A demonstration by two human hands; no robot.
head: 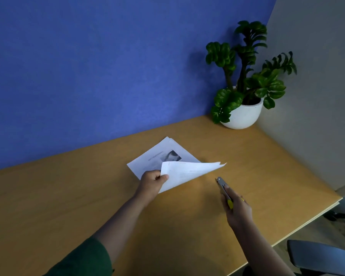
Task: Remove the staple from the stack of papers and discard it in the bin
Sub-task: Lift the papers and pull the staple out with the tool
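A stack of white printed papers (159,154) lies on the wooden desk (88,196), with a photo on the top sheet. My left hand (152,181) pinches the near corner of the stack and has folded it up and over, so the blank underside (187,172) faces me. My right hand (237,210) is to the right of the papers, closed around a metal staple remover with a yellow handle (223,187). Its tip points at the lifted corner, a short gap away. The staple itself is too small to see. No bin is in view.
A potted green plant in a white bowl (243,114) stands in the back right corner. A blue wall panel (88,76) backs the desk. The desk's right edge (307,220) runs diagonally, with a grey chair seat (319,255) beyond it.
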